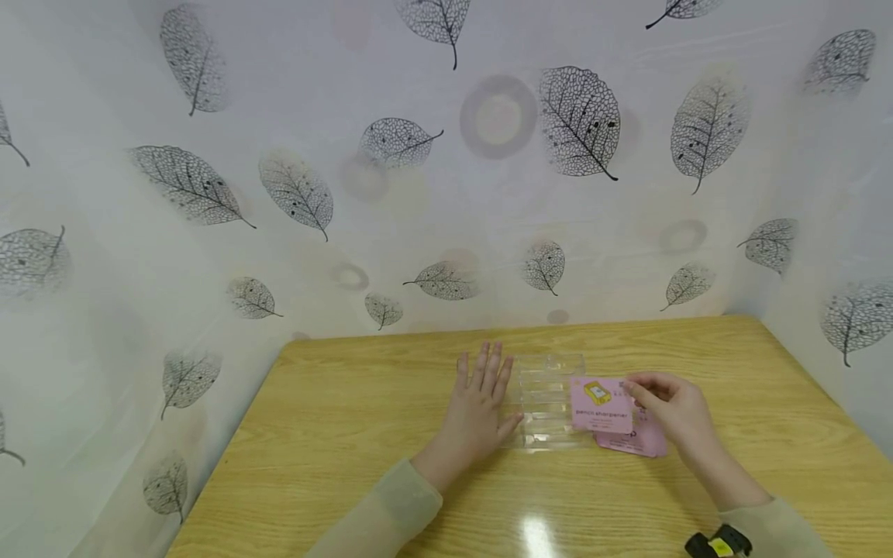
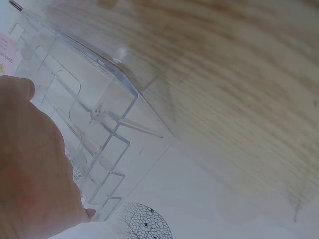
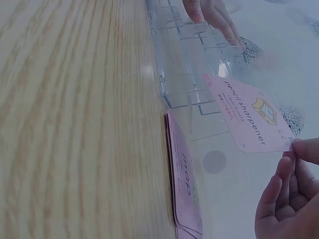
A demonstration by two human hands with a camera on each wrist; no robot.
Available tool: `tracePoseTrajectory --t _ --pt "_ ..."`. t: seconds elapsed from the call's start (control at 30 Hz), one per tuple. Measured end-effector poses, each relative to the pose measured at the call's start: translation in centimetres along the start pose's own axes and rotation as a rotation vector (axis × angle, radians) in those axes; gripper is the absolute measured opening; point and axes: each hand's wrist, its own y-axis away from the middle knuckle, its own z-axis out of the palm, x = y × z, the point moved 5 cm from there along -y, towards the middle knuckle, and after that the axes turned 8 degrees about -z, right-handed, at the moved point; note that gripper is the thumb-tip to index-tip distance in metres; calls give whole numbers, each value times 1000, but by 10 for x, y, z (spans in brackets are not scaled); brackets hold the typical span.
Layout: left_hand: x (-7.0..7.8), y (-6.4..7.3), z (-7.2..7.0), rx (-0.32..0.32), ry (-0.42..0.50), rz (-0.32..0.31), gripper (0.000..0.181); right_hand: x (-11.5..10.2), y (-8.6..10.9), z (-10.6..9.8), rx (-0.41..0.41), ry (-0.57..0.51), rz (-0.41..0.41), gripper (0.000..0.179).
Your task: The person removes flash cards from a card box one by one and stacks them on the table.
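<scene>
My right hand (image 1: 675,409) pinches a pink flashcard (image 1: 598,411) by its upper right corner, between thumb and fingers. The card shows a yellow picture and the words "pencil sharpener", and it overlaps the right end of a clear plastic tiered rack (image 1: 546,440). Lower down lies a small stack of pink cards (image 1: 640,443); its top one reads "map" in the right wrist view. My left hand (image 1: 477,411) lies at the rack's left end with straight, spread fingers, the thumb right at the rack's side. Stepped side edges of the rack (image 2: 115,133) show in the left wrist view.
All this is on a wood-grain table (image 1: 335,434). Close behind its back edge hangs a pale covering (image 1: 432,225) printed with dark leaves, which also runs along both sides. A black strap-like item with a yellow patch (image 1: 718,545) is by the right sleeve.
</scene>
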Motion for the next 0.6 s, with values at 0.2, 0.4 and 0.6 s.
tracePoseTrajectory --t 0.2,0.4,0.6 --pt "0 0 0 4 5 1 85 2 1 -3 14 2 -1 45" --pt "-1 0 0 9 5 -1 85 5 1 -7 20 26 -14 46" --pt "-1 1 1 6 -1 3 85 8 1 -12 35 4 -24 45"
